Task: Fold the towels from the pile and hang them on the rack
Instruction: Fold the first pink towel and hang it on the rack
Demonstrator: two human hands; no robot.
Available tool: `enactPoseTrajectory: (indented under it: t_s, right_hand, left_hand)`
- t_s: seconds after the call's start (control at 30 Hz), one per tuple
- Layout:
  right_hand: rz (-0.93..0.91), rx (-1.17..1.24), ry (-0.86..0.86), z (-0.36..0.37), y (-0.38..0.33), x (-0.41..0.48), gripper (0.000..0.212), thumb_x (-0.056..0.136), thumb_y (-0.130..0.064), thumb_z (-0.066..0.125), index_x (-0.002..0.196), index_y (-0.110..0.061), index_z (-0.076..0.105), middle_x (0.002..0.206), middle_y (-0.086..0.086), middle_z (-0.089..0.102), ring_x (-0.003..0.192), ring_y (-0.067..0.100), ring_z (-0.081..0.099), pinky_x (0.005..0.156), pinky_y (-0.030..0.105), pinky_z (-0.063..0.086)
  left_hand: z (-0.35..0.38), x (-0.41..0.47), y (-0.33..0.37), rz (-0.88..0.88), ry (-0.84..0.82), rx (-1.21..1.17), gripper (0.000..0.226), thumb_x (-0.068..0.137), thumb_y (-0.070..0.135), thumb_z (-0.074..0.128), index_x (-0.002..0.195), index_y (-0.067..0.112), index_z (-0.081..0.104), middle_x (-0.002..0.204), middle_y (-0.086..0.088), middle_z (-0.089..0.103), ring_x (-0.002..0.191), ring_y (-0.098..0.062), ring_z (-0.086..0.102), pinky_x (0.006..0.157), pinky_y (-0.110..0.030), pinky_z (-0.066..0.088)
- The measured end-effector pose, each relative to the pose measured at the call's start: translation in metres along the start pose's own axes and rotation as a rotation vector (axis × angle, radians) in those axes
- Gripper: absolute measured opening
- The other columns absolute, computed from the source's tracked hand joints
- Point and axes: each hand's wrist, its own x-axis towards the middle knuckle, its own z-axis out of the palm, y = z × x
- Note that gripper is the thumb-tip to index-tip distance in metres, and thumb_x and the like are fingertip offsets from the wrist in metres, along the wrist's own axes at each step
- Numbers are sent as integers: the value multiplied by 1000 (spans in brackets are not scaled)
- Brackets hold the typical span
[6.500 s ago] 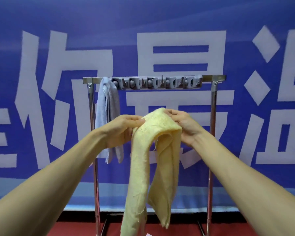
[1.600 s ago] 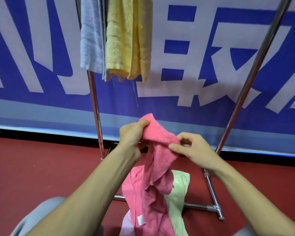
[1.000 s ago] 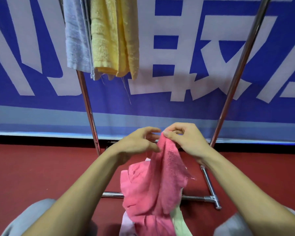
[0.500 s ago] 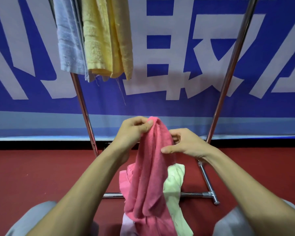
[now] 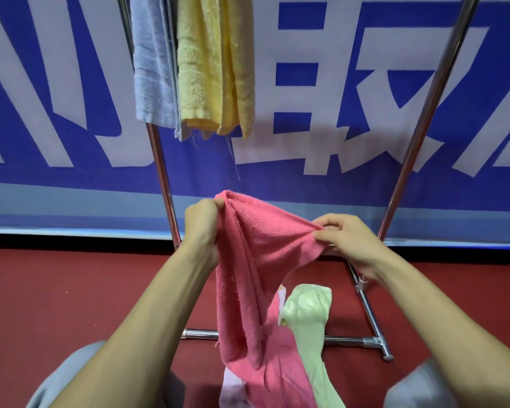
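A pink towel [image 5: 256,260] hangs between my hands, its top edge stretched out. My left hand [image 5: 202,222] pinches the left corner and my right hand [image 5: 345,240] pinches the right part of the edge. Below it lies the pile: a pale green towel [image 5: 306,316] and a lilac one [image 5: 230,393], partly hidden by the pink cloth. On the metal rack [image 5: 415,136] a light blue towel [image 5: 152,63] and a yellow towel [image 5: 212,63] hang side by side at the upper left.
A blue banner with large white characters [image 5: 336,83] fills the wall behind the rack. The floor [image 5: 56,290] is red. The rack's base bar [image 5: 348,340] runs across the floor beneath the towels. My grey-clad knees [image 5: 71,375] show at the bottom corners.
My hands have moved apart, spreading the pink towel's top edge; half a second ago they held it bunched close together. Earlier the yellow towel was in my hands; it hangs on the rack now.
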Motion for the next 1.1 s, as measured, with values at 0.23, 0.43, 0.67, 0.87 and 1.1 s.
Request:
enactPoseTrajectory:
  t_s: [0.23, 0.43, 0.67, 0.87, 1.1]
  right_hand:
    - [48, 656, -26, -13, -20, -7, 20, 86, -3, 59, 105, 3, 65, 77, 9, 70, 64, 13, 66, 63, 24, 58]
    - [164, 476, -80, -10, -16, -15, 11, 88, 4, 58, 95, 4, 67, 67, 6, 68, 56, 10, 65, 55, 21, 55]
    - [134, 357, -206, -10, -18, -17, 20, 89, 3, 55, 105, 0, 68, 85, 8, 73, 75, 12, 69, 72, 23, 58]
    - [107, 362, -98, -10, -18, -17, 14, 85, -4, 63, 96, 4, 68, 81, 10, 73, 71, 13, 70, 67, 24, 59]
    - [31, 205, -45, -3, -16, -19, 28, 76, -27, 72, 89, -2, 71, 75, 7, 64, 69, 14, 57, 63, 24, 51]
  left_hand:
    - [4, 14, -18, 341, -130, 765, 6, 88, 15, 49, 91, 20, 48, 74, -4, 52, 67, -23, 45, 59, -30, 32]
    - [19, 0, -32, 265, -498, 793, 39, 91, 5, 54, 128, 16, 50, 107, 1, 64, 96, -17, 60, 78, -25, 46]
    - [30, -10, -37, 172, -744, 541, 56, 81, 3, 71, 131, 12, 48, 117, -5, 67, 104, -14, 66, 96, -29, 50]
    - [30, -14, -36, 236, -726, 568, 37, 82, 19, 73, 115, 11, 60, 76, -7, 63, 76, -16, 61, 86, -33, 49]
    - [30, -22, -30, 369, -677, 490, 35, 72, 50, 76, 86, 18, 72, 71, -14, 52, 68, -21, 42, 67, -35, 32]
